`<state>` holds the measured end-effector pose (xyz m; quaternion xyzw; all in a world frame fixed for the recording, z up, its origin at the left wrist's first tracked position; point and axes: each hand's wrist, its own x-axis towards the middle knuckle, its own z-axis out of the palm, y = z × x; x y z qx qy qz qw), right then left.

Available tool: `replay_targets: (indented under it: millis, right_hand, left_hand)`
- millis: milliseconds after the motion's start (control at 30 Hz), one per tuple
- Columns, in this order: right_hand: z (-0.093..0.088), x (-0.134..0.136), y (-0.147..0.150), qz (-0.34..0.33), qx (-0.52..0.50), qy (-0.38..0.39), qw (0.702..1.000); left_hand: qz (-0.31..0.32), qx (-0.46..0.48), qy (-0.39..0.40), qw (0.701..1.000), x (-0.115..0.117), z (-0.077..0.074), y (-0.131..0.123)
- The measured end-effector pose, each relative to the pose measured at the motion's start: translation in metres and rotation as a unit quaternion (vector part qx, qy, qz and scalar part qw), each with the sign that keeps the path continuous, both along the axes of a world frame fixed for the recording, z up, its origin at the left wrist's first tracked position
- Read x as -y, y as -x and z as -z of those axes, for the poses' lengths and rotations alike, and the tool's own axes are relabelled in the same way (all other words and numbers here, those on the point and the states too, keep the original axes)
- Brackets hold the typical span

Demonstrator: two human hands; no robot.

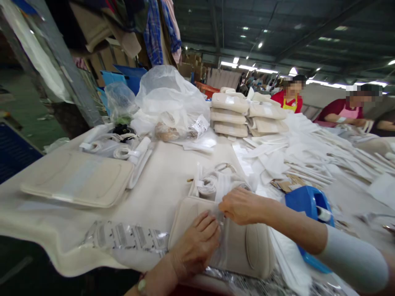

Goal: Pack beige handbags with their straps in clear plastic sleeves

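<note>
A flat beige bag (pixel 261 242) with a curved seam lies before me at the table's front edge. My left hand (pixel 199 242) rests on its left half, fingers stretched out and lying flat. Over the bag's far edge runs a white translucent strip (pixel 222 185). My right hand (pixel 239 204) pinches this strip near that edge, its fingertips partly hidden. Just beyond the bag sits a rolled light strap (pixel 207 185) in white wrapping, with a gold-coloured metal piece (pixel 226 166) behind it.
Another beige bag (pixel 77 179) with a white band lies at left. Stacked beige bags (pixel 230 115) and a large clear plastic bag (pixel 173 94) stand at the back. White strips (pixel 308 144) cover the right side, near a blue plastic container (pixel 304 201). Two people work at far right.
</note>
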<state>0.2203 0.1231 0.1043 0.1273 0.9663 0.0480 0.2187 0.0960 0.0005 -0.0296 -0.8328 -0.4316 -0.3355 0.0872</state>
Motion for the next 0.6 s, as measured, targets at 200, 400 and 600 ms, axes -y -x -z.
replay_targets:
  millis: [200,400,600]
  right_hand:
    - [0.004,-0.009,0.012,0.014,0.028,0.010,0.999]
    - [0.005,-0.015,0.021,0.071,0.031,0.012,0.997]
    - [0.002,-0.023,0.022,0.101,0.020,0.011,0.995]
  left_hand:
    - [-0.003,0.008,0.016,1.000,0.000,0.007,0.000]
    - [0.002,-0.007,0.025,1.000,0.000,0.004,0.001]
    - [0.001,-0.010,0.030,1.000,0.001,0.000,0.001]
